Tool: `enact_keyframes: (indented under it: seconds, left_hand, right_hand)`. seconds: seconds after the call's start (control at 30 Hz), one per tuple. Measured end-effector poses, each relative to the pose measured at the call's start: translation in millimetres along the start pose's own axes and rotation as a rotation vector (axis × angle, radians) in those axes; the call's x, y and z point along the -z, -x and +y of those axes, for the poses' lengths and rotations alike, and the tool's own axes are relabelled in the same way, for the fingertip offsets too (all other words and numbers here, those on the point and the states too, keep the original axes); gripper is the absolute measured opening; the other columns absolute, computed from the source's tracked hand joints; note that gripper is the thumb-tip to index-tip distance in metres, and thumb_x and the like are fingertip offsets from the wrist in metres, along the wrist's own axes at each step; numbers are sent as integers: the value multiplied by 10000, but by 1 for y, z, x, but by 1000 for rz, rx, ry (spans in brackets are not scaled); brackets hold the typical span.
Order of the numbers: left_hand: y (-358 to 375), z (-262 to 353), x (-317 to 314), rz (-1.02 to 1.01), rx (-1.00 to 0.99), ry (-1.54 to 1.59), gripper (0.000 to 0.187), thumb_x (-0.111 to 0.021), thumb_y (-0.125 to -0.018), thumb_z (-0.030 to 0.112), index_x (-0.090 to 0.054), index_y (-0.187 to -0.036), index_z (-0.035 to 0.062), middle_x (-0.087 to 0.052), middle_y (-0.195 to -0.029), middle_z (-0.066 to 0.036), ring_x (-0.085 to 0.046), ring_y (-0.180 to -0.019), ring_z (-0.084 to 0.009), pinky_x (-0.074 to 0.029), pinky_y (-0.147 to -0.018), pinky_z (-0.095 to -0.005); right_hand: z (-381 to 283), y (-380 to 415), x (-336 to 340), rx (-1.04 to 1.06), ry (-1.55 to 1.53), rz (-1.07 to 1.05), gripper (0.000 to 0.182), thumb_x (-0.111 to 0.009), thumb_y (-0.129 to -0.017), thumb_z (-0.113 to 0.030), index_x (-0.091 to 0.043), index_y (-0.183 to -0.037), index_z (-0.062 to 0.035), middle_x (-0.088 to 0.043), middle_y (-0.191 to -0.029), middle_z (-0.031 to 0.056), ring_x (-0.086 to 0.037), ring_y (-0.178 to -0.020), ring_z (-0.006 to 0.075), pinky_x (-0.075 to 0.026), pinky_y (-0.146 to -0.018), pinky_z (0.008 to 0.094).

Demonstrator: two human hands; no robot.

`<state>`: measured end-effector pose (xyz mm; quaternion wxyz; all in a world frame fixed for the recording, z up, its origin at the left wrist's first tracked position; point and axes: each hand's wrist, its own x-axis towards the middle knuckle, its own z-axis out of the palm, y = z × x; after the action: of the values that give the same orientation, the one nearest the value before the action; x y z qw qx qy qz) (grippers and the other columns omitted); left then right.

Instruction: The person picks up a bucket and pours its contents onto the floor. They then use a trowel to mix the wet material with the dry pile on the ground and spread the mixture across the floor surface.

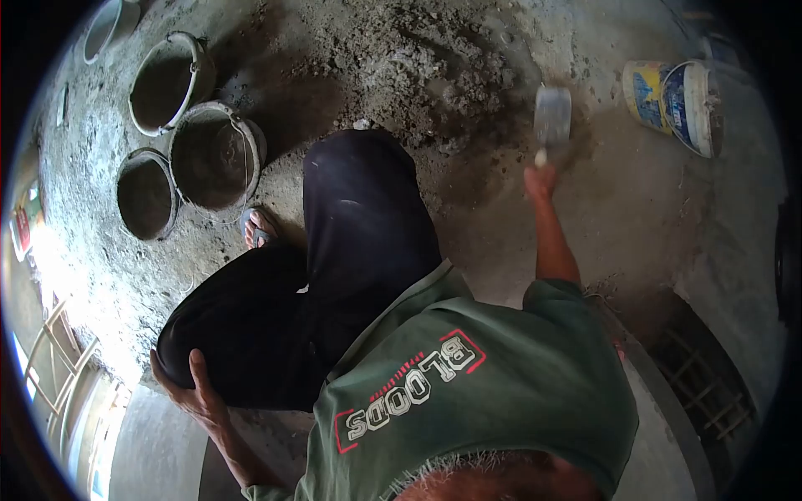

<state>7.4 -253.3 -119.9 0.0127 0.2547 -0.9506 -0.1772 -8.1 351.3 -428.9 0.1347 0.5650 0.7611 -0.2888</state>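
My right hand [541, 179] is closed around the handle of a trowel [552, 118], its flat metal blade slightly blurred. The blade is over the damp floor, just right of a heap of grey, crumbly mortar mix [418, 71]. Over on the left, my left hand [194, 392] rests on my bent knee, thumb apart from the fingers and nothing held. Part of its fingers is hidden around the knee.
Three mortar-stained buckets [247, 138] stand together at the left, with another pail [104, 33] farther up. A blue-and-yellow labelled bucket [672, 104] lies on its side at the right. My sandalled foot [259, 227] is near the buckets.
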Motion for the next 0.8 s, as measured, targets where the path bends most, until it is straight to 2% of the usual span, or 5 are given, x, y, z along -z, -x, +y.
enact_keyframes:
  seconds: [0.2, 0.53, 0.63, 0.7, 0.8]
  left_hand:
    - [1, -1, -2, 44, 0, 35, 759, -703, -817, 417, -421, -1367, -24, -517, -1284, -232, -511, -1169, -312, -369, -1024, -403]
    - [-17, 22, -15, 10, -102, 8, 802, -702, -805, 448, -415, -1359, -55, -499, -1302, -253, -492, -1196, -337, -350, -1043, -415]
    - [-18, 25, -16, -8, -108, 6, 808, -701, -801, 454, -414, -1362, -53, -494, -1305, -257, -492, -1195, -341, -350, -1041, -416]
    - [-15, 25, -14, -17, -87, 22, 810, -701, -800, 455, -413, -1363, -51, -493, -1304, -257, -494, -1193, -340, -353, -1038, -416]
    - [-12, 25, -14, -12, -63, 17, 816, -700, -799, 458, -407, -1366, -51, -500, -1295, -252, -500, -1183, -334, -360, -1030, -413]
  right_hand:
    - [15, 54, -93, -367, -647, -259, 153, -620, -849, -87, -558, -957, 1, -552, -684, 83, -533, -566, 169, -459, -526, 369]
    - [-74, 53, -86, 67, -500, -521, 154, -642, -822, -103, -558, -882, 12, -565, -644, 66, -556, -528, 158, -453, -464, 359]
    - [-67, 56, -80, 291, -273, -247, 239, -661, -814, -162, -546, -918, 20, -612, -672, 132, -626, -564, 263, -502, -521, 415]
    - [-79, 73, -66, 809, -83, 238, 293, -661, -809, -197, -535, -954, 24, -644, -739, 217, -654, -663, 400, -519, -587, 476]
    - [-108, 56, -54, 818, 323, 158, 313, -663, -805, -201, -521, -977, 19, -646, -820, 278, -633, -799, 460, -512, -629, 508]
